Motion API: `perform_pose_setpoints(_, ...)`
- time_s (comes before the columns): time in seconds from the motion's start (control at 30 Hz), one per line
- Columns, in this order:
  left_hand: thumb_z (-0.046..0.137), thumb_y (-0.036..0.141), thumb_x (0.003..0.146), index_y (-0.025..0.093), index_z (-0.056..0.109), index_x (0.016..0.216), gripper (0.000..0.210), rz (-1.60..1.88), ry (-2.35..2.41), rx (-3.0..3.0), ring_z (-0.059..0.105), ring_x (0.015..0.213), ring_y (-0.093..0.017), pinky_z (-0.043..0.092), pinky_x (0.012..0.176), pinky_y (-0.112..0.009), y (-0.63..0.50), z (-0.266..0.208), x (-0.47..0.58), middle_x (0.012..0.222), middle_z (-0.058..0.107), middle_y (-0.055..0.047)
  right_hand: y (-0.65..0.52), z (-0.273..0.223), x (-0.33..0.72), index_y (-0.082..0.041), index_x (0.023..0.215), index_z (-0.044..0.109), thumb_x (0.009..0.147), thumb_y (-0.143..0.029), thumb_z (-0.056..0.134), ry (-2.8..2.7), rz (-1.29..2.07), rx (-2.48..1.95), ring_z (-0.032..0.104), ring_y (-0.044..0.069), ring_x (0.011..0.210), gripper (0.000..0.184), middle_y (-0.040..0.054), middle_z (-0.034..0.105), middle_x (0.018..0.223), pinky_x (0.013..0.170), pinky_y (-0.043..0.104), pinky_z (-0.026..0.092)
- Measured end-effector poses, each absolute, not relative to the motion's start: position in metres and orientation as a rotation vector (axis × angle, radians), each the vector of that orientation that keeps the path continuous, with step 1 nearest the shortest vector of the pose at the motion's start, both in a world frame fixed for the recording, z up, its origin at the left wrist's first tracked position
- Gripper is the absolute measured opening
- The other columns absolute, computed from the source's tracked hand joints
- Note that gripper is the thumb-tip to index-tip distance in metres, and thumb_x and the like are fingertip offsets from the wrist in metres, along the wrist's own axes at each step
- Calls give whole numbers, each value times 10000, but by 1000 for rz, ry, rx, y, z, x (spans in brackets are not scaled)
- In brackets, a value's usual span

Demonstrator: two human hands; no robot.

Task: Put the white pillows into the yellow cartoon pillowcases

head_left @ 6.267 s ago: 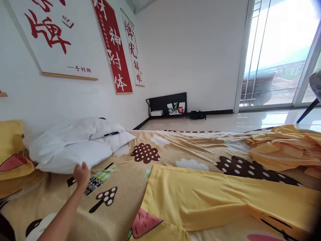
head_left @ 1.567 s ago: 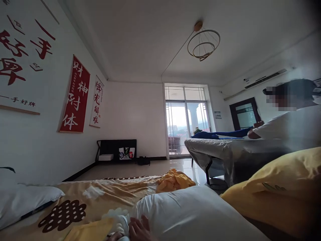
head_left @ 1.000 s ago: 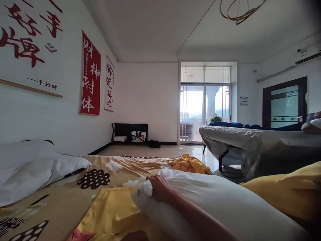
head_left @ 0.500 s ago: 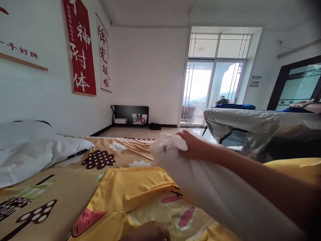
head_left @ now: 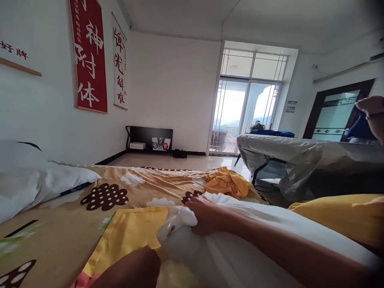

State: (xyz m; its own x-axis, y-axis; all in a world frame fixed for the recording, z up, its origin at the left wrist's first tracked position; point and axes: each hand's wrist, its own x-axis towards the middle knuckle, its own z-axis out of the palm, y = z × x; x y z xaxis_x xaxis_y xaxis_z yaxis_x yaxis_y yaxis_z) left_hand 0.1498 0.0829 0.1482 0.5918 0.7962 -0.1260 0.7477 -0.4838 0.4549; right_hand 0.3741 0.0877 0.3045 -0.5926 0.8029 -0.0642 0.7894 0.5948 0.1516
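My right hand [head_left: 202,214] grips a bunched corner of a white pillow [head_left: 258,256], whose soft body stretches back under my forearm toward the lower right. Beneath it, a yellow pillowcase [head_left: 126,228] with a pink printed patch lies flat on the bed. Low in the view, my left hand [head_left: 138,266] is closed at the pillowcase, beside the white corner. Its fingertips are turned away and hidden.
A patterned brown sheet [head_left: 63,216] covers the bed. Crumpled orange-yellow cloth [head_left: 228,182] lies at its far edge, and a white pillow [head_left: 72,178] at left. Rightward stand a yellow bundle [head_left: 339,208] and a plastic-covered table [head_left: 270,146], with another person's hand [head_left: 367,106] holding blue cloth.
My right hand has lowered the white pillow corner leftward over the pillowcase. My left hand has come up and left. The orange-yellow cloth now shows, and the other person's hand has risen with blue cloth.
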Motion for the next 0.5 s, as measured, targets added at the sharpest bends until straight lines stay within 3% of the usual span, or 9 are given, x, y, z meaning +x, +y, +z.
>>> perform_pose_setpoints(0.17,734,163,474,130,626,1130,666,-24,1436,2527,585,1019,-406,464,839,-492,114,147,203,1129,626,-213,78,373,410,-174,893,626,644,-160,565,2684,316,1636,601,214,853,257,68,637,912,717,284,467)
perform_pose_setpoints(0.27,716,173,487,161,680,879,394,113,1334,2441,625,860,-354,475,754,-419,137,128,219,889,683,-144,74,377,419,-176,832,628,651,-144,553,2695,332,1607,587,210,880,199,57,626,883,802,311,470)
perform_pose_setpoints(0.37,622,226,608,191,607,657,62,326,1308,2327,588,699,-231,417,633,-292,157,109,211,693,632,-41,75,337,399,-176,841,654,659,-180,569,2611,222,1467,608,211,836,201,60,651,876,725,301,470)
perform_pose_setpoints(0.5,532,224,659,186,495,574,100,578,1323,2182,484,626,-151,287,557,-244,174,96,193,591,518,15,93,252,345,-170,898,671,674,-263,591,2489,32,1143,645,226,750,256,73,698,863,569,277,430)
